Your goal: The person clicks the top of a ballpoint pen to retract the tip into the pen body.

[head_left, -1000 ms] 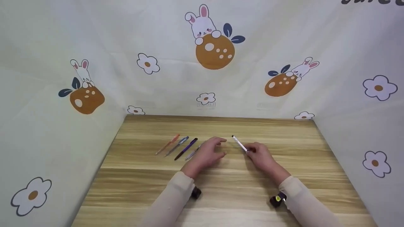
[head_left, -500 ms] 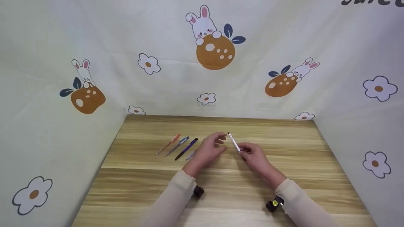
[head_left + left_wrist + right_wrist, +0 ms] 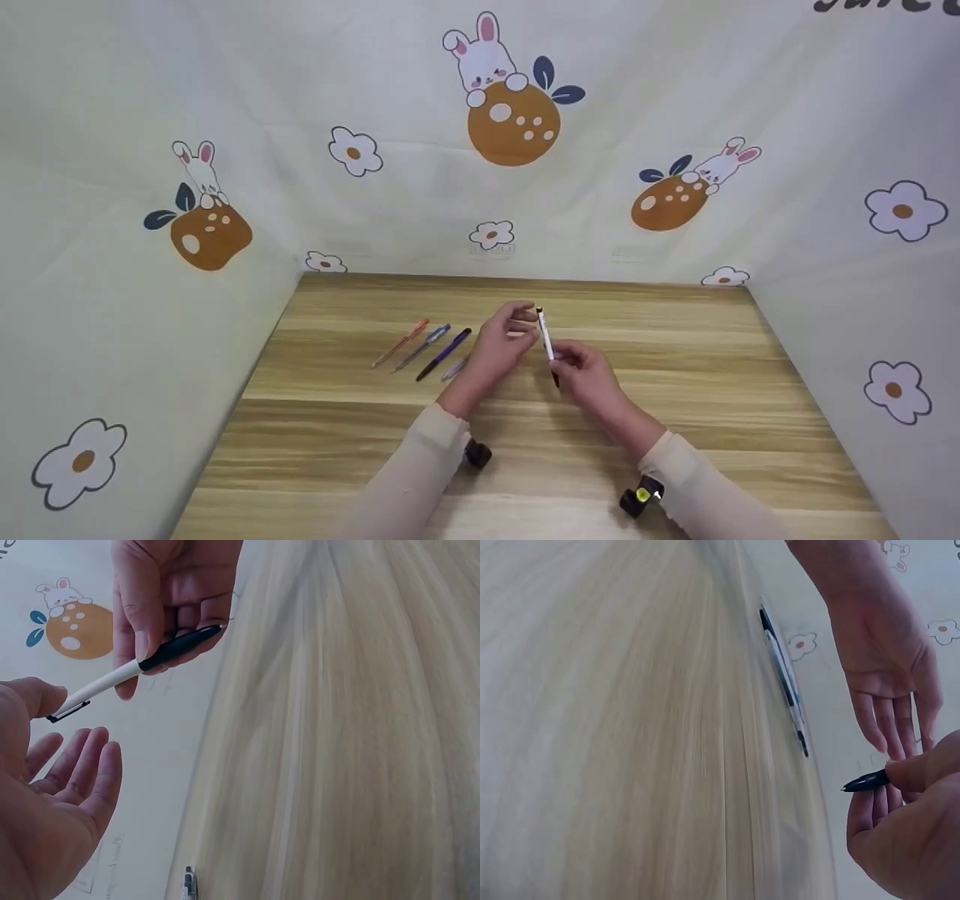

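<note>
My right hand (image 3: 592,379) pinches a white ballpoint pen (image 3: 545,335) between thumb and fingers around its black grip section. The pen is raised off the table with its clip end up. In the left wrist view the pen's black tip half (image 3: 180,646) lies along the right hand's fingers, and its black clip points toward my left hand (image 3: 52,817). The left hand's fingers are loosely bent beside that end; its thumb overlaps the end in view, and I cannot tell whether they touch. In the right wrist view the black tip (image 3: 866,781) pokes out past the right thumb.
On the wooden table (image 3: 337,450), left of the hands, lie an orange pen (image 3: 401,343), a blue-grey clear pen (image 3: 421,348) and a purple pen (image 3: 444,354). Another clear pen (image 3: 454,368) is partly hidden under my left forearm. Patterned cloth walls (image 3: 405,202) enclose the table.
My right hand has moved left with the white pen, tilting it more upright. The left hand has shifted slightly up and away, so the pen's end is now beside its fingers.
</note>
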`<state>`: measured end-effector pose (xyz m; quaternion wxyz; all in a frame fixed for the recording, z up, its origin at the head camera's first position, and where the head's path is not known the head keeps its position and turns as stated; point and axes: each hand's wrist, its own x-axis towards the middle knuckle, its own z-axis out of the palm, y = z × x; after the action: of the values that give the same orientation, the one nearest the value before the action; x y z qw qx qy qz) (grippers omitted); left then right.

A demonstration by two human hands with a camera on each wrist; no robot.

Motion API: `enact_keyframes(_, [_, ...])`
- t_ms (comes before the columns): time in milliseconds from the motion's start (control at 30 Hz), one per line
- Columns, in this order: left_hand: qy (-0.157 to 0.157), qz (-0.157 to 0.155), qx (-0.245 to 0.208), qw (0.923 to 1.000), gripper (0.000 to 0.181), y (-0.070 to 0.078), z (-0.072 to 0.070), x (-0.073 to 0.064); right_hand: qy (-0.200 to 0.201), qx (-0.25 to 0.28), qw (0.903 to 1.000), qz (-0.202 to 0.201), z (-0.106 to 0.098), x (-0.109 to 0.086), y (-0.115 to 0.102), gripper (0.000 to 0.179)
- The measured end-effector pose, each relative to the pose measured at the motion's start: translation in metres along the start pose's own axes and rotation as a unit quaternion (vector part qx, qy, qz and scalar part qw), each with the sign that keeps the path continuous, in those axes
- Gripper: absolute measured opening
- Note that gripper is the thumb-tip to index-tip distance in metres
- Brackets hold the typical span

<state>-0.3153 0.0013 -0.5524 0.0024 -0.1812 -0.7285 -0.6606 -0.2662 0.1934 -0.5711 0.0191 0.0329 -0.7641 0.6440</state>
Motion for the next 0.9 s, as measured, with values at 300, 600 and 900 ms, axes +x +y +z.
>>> enact_keyframes(300, [0.010, 0.012, -0.022, 0.9996, 0.043, 0.004, 0.002, 0.001, -0.013, 0.030, 0.9994, 0.011, 0.010, -0.008, -0.003, 0.028])
enact_keyframes(600, [0.005, 0.008, -0.050, 0.9987, 0.043, 0.008, 0.006, -0.001, -0.013, 0.055, 0.9982, 0.019, 0.014, -0.012, -0.002, 0.027])
enact_keyframes(900, [-0.002, 0.008, -0.060, 0.9982, 0.039, 0.009, 0.007, -0.001, -0.008, 0.076, 0.9968, 0.024, 0.016, -0.014, -0.002, 0.027])
